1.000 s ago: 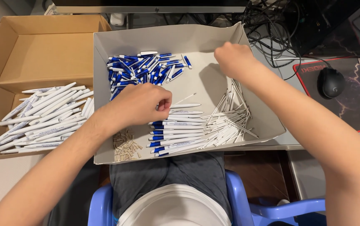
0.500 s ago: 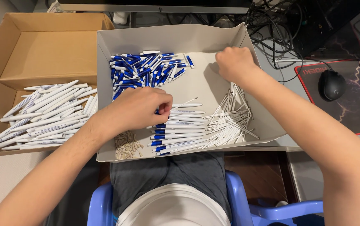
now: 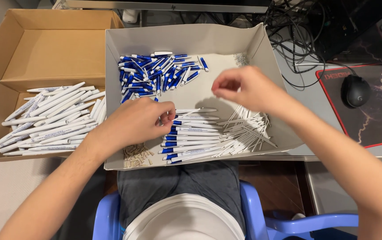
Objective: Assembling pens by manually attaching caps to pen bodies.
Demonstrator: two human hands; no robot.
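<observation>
Inside the white tray (image 3: 253, 44), left hand (image 3: 135, 122) curled on the white-and-blue pen barrels (image 3: 191, 138), right hand (image 3: 244, 89) above them, fingertips pinched together, thin refills (image 3: 246, 129) just below it.

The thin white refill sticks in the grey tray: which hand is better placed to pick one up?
Right, probably. The right hand hovers just above the refill sticks on the tray's right side. The left hand rests further left, at the white and blue pens.
</observation>
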